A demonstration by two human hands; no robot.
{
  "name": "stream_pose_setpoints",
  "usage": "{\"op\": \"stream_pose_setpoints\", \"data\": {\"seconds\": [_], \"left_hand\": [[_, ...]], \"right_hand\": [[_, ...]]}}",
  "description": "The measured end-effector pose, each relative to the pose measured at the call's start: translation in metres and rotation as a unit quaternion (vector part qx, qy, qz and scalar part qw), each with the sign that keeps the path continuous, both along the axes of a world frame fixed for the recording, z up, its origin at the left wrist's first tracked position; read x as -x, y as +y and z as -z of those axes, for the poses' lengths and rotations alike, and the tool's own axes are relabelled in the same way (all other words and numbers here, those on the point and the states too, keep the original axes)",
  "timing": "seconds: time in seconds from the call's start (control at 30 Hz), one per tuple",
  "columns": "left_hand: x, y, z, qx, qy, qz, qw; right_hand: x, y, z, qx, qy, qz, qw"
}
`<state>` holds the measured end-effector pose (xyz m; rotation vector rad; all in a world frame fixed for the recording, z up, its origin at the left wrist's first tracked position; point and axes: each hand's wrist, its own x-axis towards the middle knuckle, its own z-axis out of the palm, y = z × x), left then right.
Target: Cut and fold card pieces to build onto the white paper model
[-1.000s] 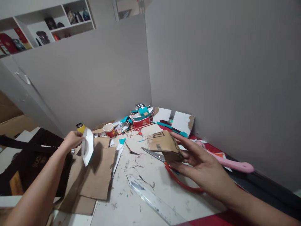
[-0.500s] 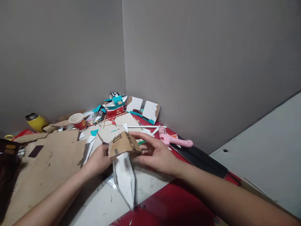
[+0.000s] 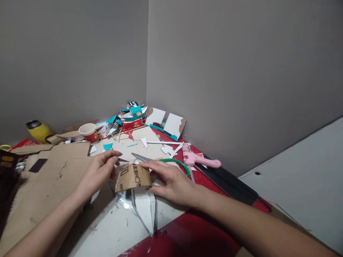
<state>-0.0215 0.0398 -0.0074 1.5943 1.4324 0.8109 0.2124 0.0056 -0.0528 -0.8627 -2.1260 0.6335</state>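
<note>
A curved strip of brown cardboard (image 3: 133, 178) with black printing stands on edge on the table, over a white folded paper piece (image 3: 146, 210). My right hand (image 3: 171, 182) holds the strip's right end, fingers on top and thumb below. My left hand (image 3: 99, 170) hovers just left of the strip with fingers spread, holding nothing. Scissors with green handles (image 3: 163, 161) lie right behind the strip.
A pink glue gun (image 3: 199, 160) lies to the right near the wall. Large brown cardboard sheets (image 3: 50, 171) cover the left. A red paper cup (image 3: 89, 132), a yellow bottle (image 3: 39, 130) and a heap of teal and white paper scraps (image 3: 134, 117) fill the far corner.
The left hand carried the white folded piece from the left to the table centre, then let go. The cardboard strip came down onto it, now held by the right hand alone.
</note>
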Motion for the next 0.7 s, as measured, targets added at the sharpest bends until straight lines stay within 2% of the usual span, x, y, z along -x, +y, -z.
{"op": "stream_pose_setpoints", "data": {"seconds": [0.13,0.2,0.33,0.43,0.53,0.7], "left_hand": [[0.004,-0.019,-0.021,-0.026,0.117,0.098,0.988],[0.004,-0.027,-0.024,-0.034,0.162,0.141,0.976],[-0.003,-0.031,-0.022,-0.073,0.191,0.155,0.966],[-0.01,-0.028,-0.024,-0.042,0.179,0.18,0.966],[-0.013,-0.024,-0.024,0.012,0.125,0.212,0.969],[-0.011,-0.016,-0.014,0.094,0.041,0.216,0.971]], "right_hand": [[0.001,-0.001,-0.002,0.017,0.004,0.004,1.0],[0.002,-0.001,-0.003,0.031,0.011,0.005,0.999],[0.001,-0.004,-0.007,0.062,0.021,0.011,0.998],[0.0,-0.005,-0.01,0.075,0.026,0.015,0.997],[-0.001,-0.005,-0.013,0.068,0.043,0.026,0.996],[-0.001,-0.001,-0.011,0.054,0.056,0.023,0.997]]}}
